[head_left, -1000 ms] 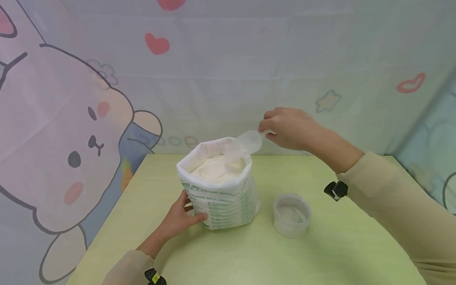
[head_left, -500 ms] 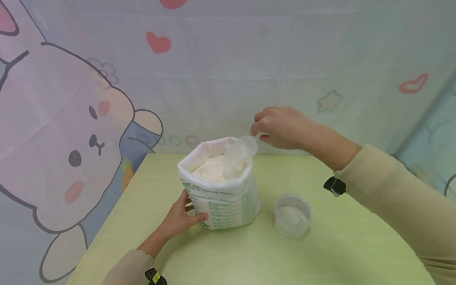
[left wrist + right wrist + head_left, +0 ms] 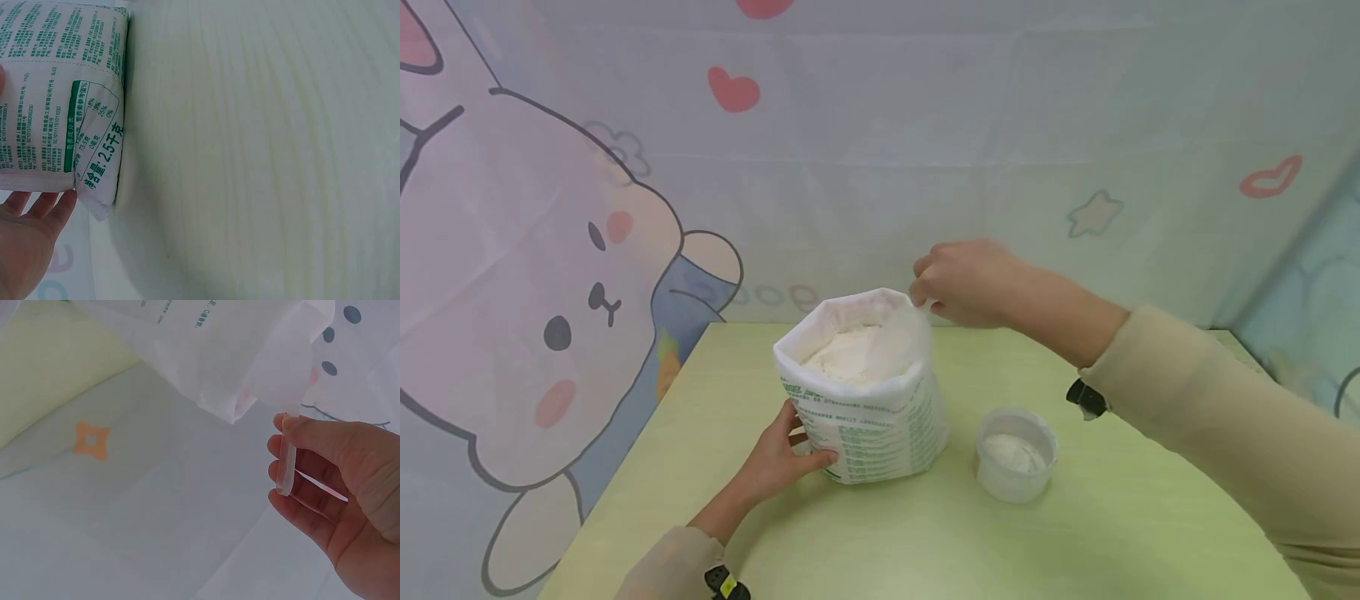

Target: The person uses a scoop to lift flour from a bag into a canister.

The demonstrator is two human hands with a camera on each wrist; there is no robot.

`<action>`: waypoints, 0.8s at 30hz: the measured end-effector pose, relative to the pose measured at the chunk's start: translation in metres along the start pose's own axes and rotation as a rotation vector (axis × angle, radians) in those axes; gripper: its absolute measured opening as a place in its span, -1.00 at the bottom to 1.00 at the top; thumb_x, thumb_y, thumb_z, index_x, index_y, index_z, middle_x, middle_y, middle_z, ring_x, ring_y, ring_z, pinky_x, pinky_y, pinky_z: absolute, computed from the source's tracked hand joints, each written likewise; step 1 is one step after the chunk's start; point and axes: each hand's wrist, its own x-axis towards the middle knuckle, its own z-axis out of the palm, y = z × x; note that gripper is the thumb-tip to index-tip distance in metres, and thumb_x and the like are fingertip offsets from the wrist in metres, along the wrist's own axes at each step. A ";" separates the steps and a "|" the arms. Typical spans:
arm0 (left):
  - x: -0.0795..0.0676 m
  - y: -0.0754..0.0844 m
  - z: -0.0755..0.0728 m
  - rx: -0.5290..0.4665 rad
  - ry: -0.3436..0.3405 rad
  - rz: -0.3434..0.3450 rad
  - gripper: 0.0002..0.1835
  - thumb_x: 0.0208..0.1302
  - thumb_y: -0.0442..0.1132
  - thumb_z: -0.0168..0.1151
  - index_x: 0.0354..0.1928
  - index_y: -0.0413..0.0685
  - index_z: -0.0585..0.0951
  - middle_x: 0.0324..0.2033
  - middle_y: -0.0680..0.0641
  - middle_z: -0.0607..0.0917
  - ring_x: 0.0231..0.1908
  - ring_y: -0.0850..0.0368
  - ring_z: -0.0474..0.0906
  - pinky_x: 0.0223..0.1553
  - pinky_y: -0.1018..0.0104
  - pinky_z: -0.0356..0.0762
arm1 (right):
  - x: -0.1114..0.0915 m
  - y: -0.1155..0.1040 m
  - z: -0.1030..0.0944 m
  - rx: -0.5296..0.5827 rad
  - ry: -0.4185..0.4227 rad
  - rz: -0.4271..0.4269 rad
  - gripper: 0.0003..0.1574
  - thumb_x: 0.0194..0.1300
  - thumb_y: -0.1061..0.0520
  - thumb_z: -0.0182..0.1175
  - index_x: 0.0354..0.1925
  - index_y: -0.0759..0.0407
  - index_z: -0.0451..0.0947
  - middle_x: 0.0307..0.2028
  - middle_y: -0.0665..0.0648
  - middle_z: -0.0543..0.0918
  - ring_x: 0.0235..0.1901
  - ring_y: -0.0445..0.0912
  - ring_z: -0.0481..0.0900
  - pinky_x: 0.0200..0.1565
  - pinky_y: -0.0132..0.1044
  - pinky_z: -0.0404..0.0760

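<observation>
Green-printed bag (image 3: 868, 437) of pale powder (image 3: 842, 350) stands open, mid-table (image 3: 887, 546). Left hand (image 3: 782, 454) grips its left side, thumb and fingers wide apart. Right hand (image 3: 966, 283), at far right of bag, pinches handle (image 3: 286, 465) of translucent scoop (image 3: 901, 337); scoop bowl inside bag mouth. Round plastic tub (image 3: 1015, 487), right of bag, contains powder.

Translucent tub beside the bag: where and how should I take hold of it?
Probably by the outer wall of the tub, just below the rim, wrapping it from its right side. It is round and upright, so a curved grip suits it; the bag stands on its left, which makes that approach tighter. Keep it level: it is open and holds powder.
</observation>
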 end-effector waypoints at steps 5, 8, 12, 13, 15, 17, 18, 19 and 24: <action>0.003 -0.011 0.001 0.001 0.011 0.003 -0.19 -0.07 -0.15 0.47 0.20 0.20 0.20 0.09 0.06 0.43 0.16 -0.02 0.33 0.17 0.01 0.40 | 0.003 -0.005 0.003 -0.003 -0.019 -0.007 -0.77 0.18 0.29 0.16 -0.25 0.00 0.64 -0.32 0.00 0.57 -0.20 -0.01 0.54 -0.36 -0.20 0.59; 0.003 -0.012 0.002 -0.003 0.015 0.010 -0.19 -0.08 -0.13 0.47 0.19 0.21 0.21 0.08 0.07 0.44 0.16 -0.01 0.34 0.16 0.01 0.41 | 0.003 -0.008 0.005 -0.004 -0.019 -0.021 -0.80 0.18 0.29 0.17 -0.27 0.03 0.64 -0.34 0.02 0.58 -0.23 0.00 0.55 -0.35 -0.21 0.59; 0.003 -0.012 0.003 -0.003 0.015 0.016 -0.19 -0.08 -0.11 0.47 0.19 0.22 0.21 0.08 0.08 0.44 0.16 -0.01 0.34 0.16 0.01 0.41 | 0.005 -0.010 0.008 -0.009 -0.018 -0.025 -0.83 0.18 0.26 0.20 -0.27 0.05 0.64 -0.33 0.04 0.59 -0.23 0.00 0.55 -0.32 -0.20 0.61; 0.003 -0.011 0.003 -0.004 0.014 0.015 -0.19 -0.09 -0.11 0.47 0.19 0.22 0.21 0.08 0.08 0.44 0.16 0.00 0.34 0.16 0.01 0.41 | 0.005 -0.011 0.009 -0.010 -0.017 -0.022 -0.83 0.18 0.26 0.20 -0.26 0.05 0.65 -0.32 0.04 0.59 -0.23 0.00 0.55 -0.31 -0.20 0.61; 0.003 -0.012 0.003 -0.005 0.014 0.017 -0.19 -0.09 -0.11 0.47 0.19 0.22 0.21 0.08 0.08 0.43 0.16 0.00 0.34 0.16 0.02 0.41 | 0.005 -0.012 0.010 -0.013 -0.010 -0.015 -0.82 0.17 0.26 0.20 -0.26 0.04 0.65 -0.31 0.04 0.60 -0.23 0.00 0.55 -0.30 -0.19 0.62; 0.003 -0.012 0.003 -0.009 0.015 0.015 -0.19 -0.09 -0.12 0.47 0.19 0.23 0.21 0.09 0.08 0.43 0.15 0.01 0.34 0.16 0.03 0.42 | 0.006 -0.013 0.012 -0.017 -0.008 -0.008 -0.82 0.17 0.26 0.20 -0.27 0.05 0.65 -0.32 0.04 0.60 -0.25 0.00 0.55 -0.31 -0.19 0.61; 0.003 -0.012 0.002 -0.007 0.014 0.017 -0.19 -0.09 -0.12 0.47 0.19 0.24 0.21 0.09 0.09 0.43 0.15 0.01 0.34 0.15 0.03 0.42 | 0.006 -0.014 0.012 -0.020 -0.008 -0.004 -0.82 0.17 0.26 0.20 -0.28 0.05 0.65 -0.33 0.04 0.60 -0.26 0.00 0.55 -0.33 -0.19 0.61; 0.003 -0.013 0.002 -0.004 0.014 0.018 -0.19 -0.08 -0.12 0.47 0.19 0.25 0.20 0.09 0.09 0.42 0.15 0.01 0.34 0.15 0.03 0.42 | 0.007 -0.015 0.013 -0.024 -0.010 -0.001 -0.83 0.17 0.26 0.19 -0.29 0.05 0.65 -0.33 0.04 0.60 -0.27 -0.01 0.55 -0.33 -0.20 0.61; 0.004 -0.012 0.002 0.006 0.009 0.024 -0.18 -0.08 -0.10 0.47 0.20 0.30 0.19 0.09 0.12 0.42 0.16 0.02 0.34 0.15 0.04 0.42 | 0.009 -0.022 0.015 -0.041 -0.034 0.026 -0.87 0.19 0.24 0.18 -0.31 0.06 0.63 -0.34 0.05 0.59 -0.28 -0.01 0.53 -0.35 -0.20 0.61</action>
